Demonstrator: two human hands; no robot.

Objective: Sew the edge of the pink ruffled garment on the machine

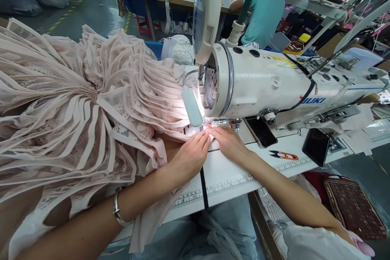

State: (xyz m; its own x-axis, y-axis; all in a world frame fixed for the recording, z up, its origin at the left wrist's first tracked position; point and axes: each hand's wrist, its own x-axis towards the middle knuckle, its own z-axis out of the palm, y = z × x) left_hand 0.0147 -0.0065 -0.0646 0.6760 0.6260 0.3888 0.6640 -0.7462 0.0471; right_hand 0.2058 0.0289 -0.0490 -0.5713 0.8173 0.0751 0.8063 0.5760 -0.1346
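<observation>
A big heap of pale pink pleated fabric with lace (91, 101) covers the left of the white sewing table (231, 174). My left hand (192, 155) lies flat on the fabric's edge just left of the needle, fingers together, a ring on one finger. My right hand (227, 141) presses the same edge down right of it, fingertips at the presser foot (218, 122). The white sewing machine (274, 85) stands behind both hands, its small lamp (192, 106) shining on the seam.
Two dark phones (262, 131) (315, 146) and orange thread snips (284, 155) lie on the table right of my hands. A person in a teal shirt (265, 8) works at another table behind. Bagged goods sit on the floor at far left.
</observation>
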